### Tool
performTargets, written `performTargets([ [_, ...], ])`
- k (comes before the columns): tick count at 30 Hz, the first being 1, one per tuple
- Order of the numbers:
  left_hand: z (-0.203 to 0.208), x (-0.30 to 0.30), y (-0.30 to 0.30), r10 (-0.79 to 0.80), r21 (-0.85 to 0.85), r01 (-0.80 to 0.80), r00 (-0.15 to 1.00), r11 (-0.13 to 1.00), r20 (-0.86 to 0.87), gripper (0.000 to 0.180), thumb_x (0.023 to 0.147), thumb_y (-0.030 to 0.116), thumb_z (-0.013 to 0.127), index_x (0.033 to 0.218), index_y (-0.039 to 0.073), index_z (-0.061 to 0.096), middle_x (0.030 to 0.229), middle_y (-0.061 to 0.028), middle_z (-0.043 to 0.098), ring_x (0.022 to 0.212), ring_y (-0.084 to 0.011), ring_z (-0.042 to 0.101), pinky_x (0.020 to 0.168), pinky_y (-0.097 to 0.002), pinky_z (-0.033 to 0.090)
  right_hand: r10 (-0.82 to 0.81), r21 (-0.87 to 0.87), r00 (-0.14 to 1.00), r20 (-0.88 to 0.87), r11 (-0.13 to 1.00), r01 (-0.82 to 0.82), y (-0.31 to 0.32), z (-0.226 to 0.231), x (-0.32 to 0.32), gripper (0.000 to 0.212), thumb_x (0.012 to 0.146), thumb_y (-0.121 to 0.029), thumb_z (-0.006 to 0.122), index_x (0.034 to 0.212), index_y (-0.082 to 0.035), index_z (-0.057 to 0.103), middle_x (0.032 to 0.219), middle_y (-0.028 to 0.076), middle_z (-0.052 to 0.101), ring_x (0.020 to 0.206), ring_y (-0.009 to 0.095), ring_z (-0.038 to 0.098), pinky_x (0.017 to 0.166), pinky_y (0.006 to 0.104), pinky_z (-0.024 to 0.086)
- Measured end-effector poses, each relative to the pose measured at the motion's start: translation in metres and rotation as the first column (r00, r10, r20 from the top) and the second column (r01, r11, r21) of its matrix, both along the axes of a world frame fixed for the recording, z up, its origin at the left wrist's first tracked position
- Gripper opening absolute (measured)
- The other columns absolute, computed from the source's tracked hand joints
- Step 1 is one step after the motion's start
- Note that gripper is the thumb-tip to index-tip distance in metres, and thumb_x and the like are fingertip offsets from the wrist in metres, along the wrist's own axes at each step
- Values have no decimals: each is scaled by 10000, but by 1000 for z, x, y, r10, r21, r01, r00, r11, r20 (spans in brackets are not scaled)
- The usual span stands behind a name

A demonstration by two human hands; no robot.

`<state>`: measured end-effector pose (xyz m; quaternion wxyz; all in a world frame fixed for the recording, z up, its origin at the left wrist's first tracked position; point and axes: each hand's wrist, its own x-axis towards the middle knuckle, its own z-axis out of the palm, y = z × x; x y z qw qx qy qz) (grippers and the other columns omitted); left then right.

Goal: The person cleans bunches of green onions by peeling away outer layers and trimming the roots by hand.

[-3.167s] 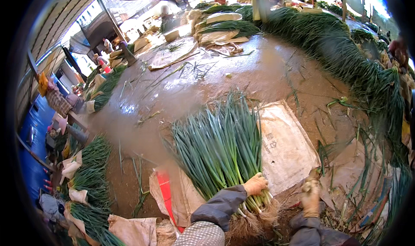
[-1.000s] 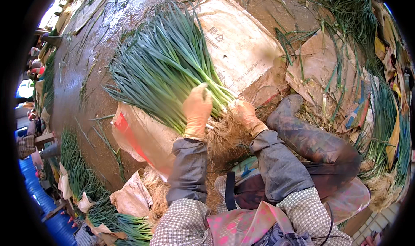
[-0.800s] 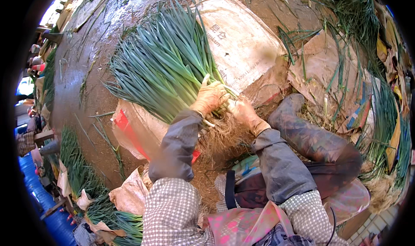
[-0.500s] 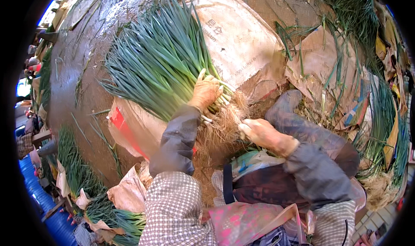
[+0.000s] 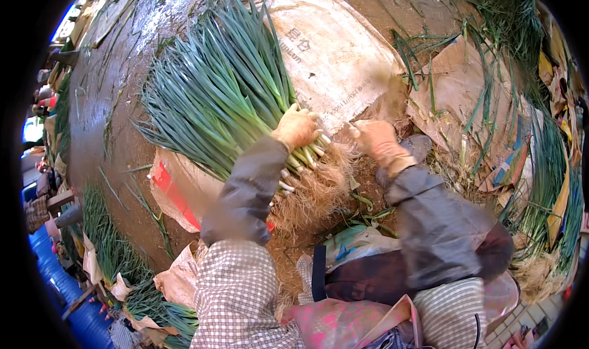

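Observation:
A large bunch of spring onions (image 5: 227,85) lies across the ground in front of me, its green leaves fanned to the far left. Its white stems and shaggy tan roots (image 5: 319,195) point toward me. My left hand (image 5: 297,127) is closed over the stems just above the roots. A pale woven sack (image 5: 331,48) lies at the right of the bunch and partly under it. Right of the roots, my right hand (image 5: 376,141) is closed at the sack's near edge. Whether it pinches that edge or something else is hidden by the fingers.
More spring onions (image 5: 543,183) lie along the right, with others (image 5: 110,232) at the lower left. A flattened sack (image 5: 451,91) strewn with loose leaves covers ground at the right. The floor (image 5: 116,79) at the far left is wet and muddy. My boot (image 5: 417,147) is close behind my right hand.
My right hand has moved up and to the right, from beside the roots to the sack's near edge. The left hand stays on the stems, shifted slightly right.

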<state>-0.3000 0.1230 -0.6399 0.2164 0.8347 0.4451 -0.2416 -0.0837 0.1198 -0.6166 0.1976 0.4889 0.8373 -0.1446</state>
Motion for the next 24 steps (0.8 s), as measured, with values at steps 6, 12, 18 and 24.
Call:
performTargets([
  [6,-20,-27,-45,5,-39,-1,996,999,85,322,934,363,445,914,134,670,839,-36,646,851,-223,581,816,-384,378,-40,-437,966,-256,896,-79,-84,-84,-43,246,877,-300,534,853,-79,641,752,128,648,724,323,639,681,433,525],
  [12,-17,-35,-40,32,84,-55,968,995,249,272,872,306,502,764,113,661,813,-53,634,865,-215,582,813,-396,375,15,269,930,-368,959,91,-37,-98,-37,105,800,-188,628,732,-123,676,692,70,644,689,252,655,564,381,494],
  [18,-50,-42,-55,48,165,-86,973,983,227,257,863,339,529,794,143,680,841,-64,655,888,-231,582,806,-438,394,155,-504,988,-19,852,-143,-38,-50,-12,175,767,-151,605,858,-87,740,866,127,710,847,275,681,727,435,528],
  [24,-46,-18,-63,-93,383,-12,963,924,255,287,873,329,521,761,120,682,832,-68,674,855,-256,599,801,-489,395,-68,221,997,-29,973,73,34,102,157,92,693,-158,615,662,-107,684,714,120,674,653,299,656,563,414,519],
])
